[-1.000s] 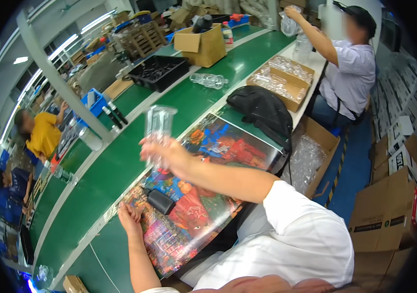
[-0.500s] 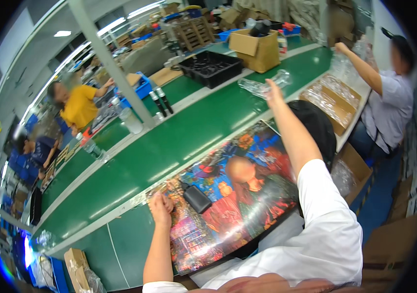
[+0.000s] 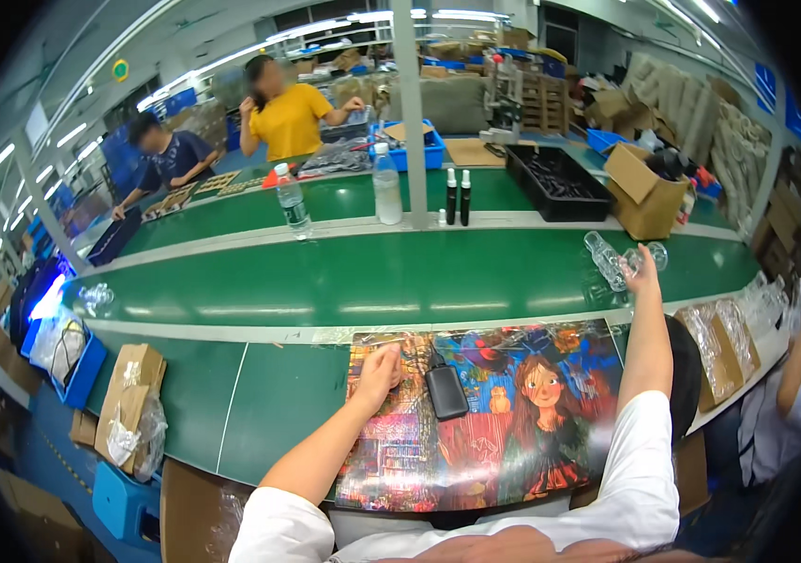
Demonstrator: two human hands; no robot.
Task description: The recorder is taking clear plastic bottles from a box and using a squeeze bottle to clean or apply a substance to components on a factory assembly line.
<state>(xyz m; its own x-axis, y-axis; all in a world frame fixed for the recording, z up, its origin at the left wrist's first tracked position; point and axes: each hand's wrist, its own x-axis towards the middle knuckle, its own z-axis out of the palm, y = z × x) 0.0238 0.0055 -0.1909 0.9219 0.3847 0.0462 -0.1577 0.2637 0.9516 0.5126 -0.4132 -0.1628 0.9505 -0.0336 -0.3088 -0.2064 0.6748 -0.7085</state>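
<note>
R hand [image 3: 642, 265] stretched far out over the green belt [image 3: 372, 281], fingers closed round a clear plastic pack [image 3: 612, 260], which sticks out to its left just above the belt. L hand [image 3: 378, 364] loosely curled, holding nothing, resting on the colourful mat [image 3: 513, 413], black device [image 3: 445, 391] just beside it.

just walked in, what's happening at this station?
A person sits at a green conveyor line. Their right hand reaches out over the belt and touches a clear plastic piece lying there. Their left hand rests on a colourful illustrated mat, beside a small black device. Two other people work on the far side, behind water bottles.
</note>
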